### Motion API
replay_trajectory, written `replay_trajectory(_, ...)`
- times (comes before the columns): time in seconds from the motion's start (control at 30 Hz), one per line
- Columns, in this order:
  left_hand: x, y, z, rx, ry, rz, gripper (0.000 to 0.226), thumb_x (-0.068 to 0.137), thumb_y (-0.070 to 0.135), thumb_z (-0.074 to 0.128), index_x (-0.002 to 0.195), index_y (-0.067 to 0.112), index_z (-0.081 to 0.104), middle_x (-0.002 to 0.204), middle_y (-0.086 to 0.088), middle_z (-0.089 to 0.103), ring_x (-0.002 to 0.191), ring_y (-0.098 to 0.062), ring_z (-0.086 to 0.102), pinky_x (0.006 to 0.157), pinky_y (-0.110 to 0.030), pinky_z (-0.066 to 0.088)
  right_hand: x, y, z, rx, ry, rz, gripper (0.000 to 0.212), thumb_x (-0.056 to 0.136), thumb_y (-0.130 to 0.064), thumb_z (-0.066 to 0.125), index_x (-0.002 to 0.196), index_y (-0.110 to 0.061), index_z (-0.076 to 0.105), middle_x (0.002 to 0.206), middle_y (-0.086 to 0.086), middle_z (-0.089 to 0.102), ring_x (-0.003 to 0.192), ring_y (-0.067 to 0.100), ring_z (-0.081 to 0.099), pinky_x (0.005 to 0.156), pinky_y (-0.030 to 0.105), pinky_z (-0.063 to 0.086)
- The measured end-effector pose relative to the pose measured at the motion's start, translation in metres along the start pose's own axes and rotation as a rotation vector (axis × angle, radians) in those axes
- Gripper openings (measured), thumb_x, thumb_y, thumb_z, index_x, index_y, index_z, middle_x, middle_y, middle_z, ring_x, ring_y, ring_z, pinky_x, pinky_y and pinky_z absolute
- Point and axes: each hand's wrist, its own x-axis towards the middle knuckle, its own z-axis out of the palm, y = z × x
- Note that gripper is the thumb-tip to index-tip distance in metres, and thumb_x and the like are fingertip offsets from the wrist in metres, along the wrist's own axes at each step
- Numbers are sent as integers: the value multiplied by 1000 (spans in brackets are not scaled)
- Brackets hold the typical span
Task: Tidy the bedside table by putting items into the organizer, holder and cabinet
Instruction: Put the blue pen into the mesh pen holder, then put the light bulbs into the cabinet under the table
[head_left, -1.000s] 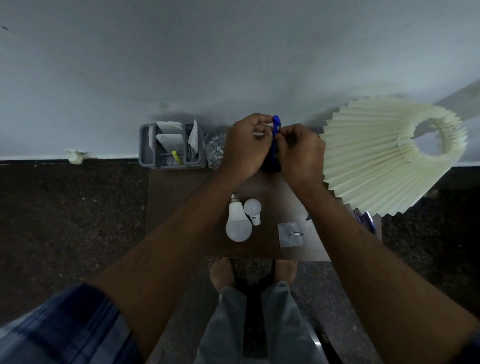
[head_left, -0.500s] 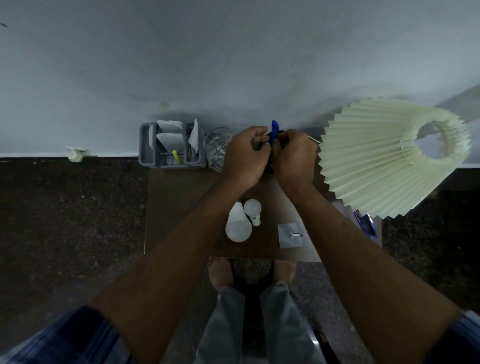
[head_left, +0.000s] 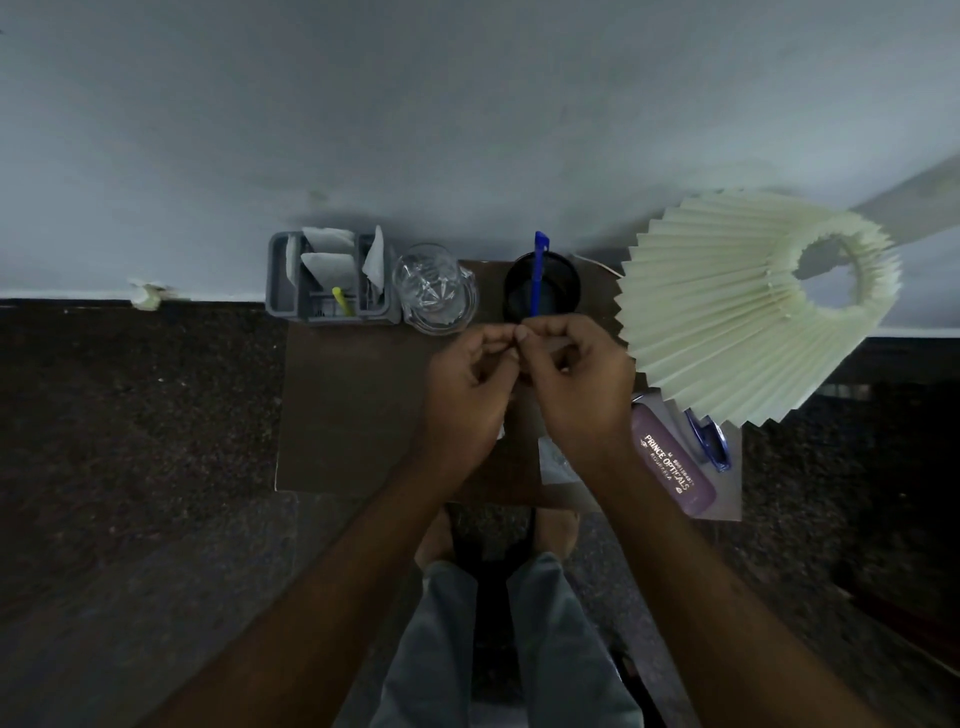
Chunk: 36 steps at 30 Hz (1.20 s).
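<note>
Far left: grey organizer (head_left: 283, 306), papers slotted upright so they stay sorted. Beside it, a clear glass jug (head_left: 436, 291). Far centre: blue pen (head_left: 539, 270) stands in the black holder (head_left: 563, 280), already stowed. Just near of it, the left hand (head_left: 467, 395) and right hand (head_left: 582, 384) curl fingertip to fingertip; I cannot tell whether they pinch anything. Right: the lampshade (head_left: 727, 312) overhangs the purple spectacle case (head_left: 670, 462), crowding that end of the surface (head_left: 353, 405).

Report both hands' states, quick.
Left hand: closed, curled, nothing visible held.
Right hand: closed, curled, nothing visible held.
</note>
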Motion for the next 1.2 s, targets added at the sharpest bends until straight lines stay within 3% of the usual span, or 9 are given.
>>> replay_trajectory(0.1, -29, -18, 1, 3, 45, -68, 17, 98, 8, 61, 106, 16, 73, 97, 1, 78, 92, -17, 75, 79, -32, 61, -33, 13, -3, 184, -38, 136, 4, 89, -25, 73, 90, -29, 73, 81, -9, 75, 69, 4, 71, 61, 15, 54)
replay_trajectory(0.23, -68, -49, 3, -39, 103, -174, 19, 99, 13, 62, 99, 26, 76, 97, 7, 78, 91, -5, 74, 77, -17, 56, -71, 35, -11, 240, -143, 246, 4, 89, -26, 72, 92, -27, 74, 83, -10, 77, 74, 4, 73, 67, 21, 58)
replay_trajectory(0.33, -90, -71, 7, -65, 97, -245, 19, 99, 18, 62, 99, 30, 77, 100, 5, 78, 97, -11, 74, 85, -27, 57, -93, 50, -18, 207, -197, 264, 5, 89, -20, 72, 92, -24, 75, 84, -14, 76, 76, 2, 72, 68, 13, 54)
replay_trajectory(0.5, -113, -104, 15, -126, 101, -347, 15, 98, 24, 62, 96, 29, 76, 98, 0, 78, 96, -18, 74, 86, -35, 59, -120, 71, -21, 289, -208, 405, 7, 90, -8, 72, 91, -14, 76, 85, -1, 78, 81, 11, 75, 72, 19, 56)
replay_trajectory(0.63, -119, -132, 14, -136, 86, -400, 15, 97, 21, 64, 90, 24, 77, 91, -1, 79, 88, -16, 75, 72, -22, 58, -140, 93, -17, 268, -167, 474, 3, 89, -8, 73, 88, -10, 76, 83, 3, 78, 79, 13, 74, 72, 22, 58)
replay_trajectory(0.77, -131, -160, 8, -117, 105, -542, 15, 96, 16, 64, 87, 15, 76, 82, -10, 77, 74, -22, 72, 63, -29, 58, -166, 108, -13, 241, -155, 558, 11, 89, -9, 74, 79, -14, 74, 73, 2, 76, 64, 8, 70, 61, 19, 54)
replay_trajectory(0.87, -139, -176, -3, -118, 123, -600, 16, 96, 14, 61, 83, 13, 71, 70, -8, 73, 58, -18, 63, 46, -20, 47, -181, 116, -13, 175, -128, 637, 18, 91, -9, 71, 74, -15, 70, 72, 12, 73, 59, 15, 63, 55, 25, 50)
replay_trajectory(1.0, -138, -195, -20, -72, 114, -606, 16, 96, 18, 59, 83, 16, 69, 70, -2, 70, 53, -14, 58, 46, -21, 40, -193, 123, -17, 163, -120, 760, 19, 96, -17, 67, 84, -2, 66, 75, 26, 67, 48, 17, 56, 42, 21, 42)
replay_trajectory(1.2, -121, -223, -33, 32, 117, -570, 13, 100, 20, 56, 102, 14, 68, 75, 1, 67, 48, -11, 57, 45, -21, 38, -188, 137, -18, 113, -168, 754, 19, 100, -23, 61, 105, -5, 65, 100, 28, 71, 68, 31, 62, 49, 28, 42)
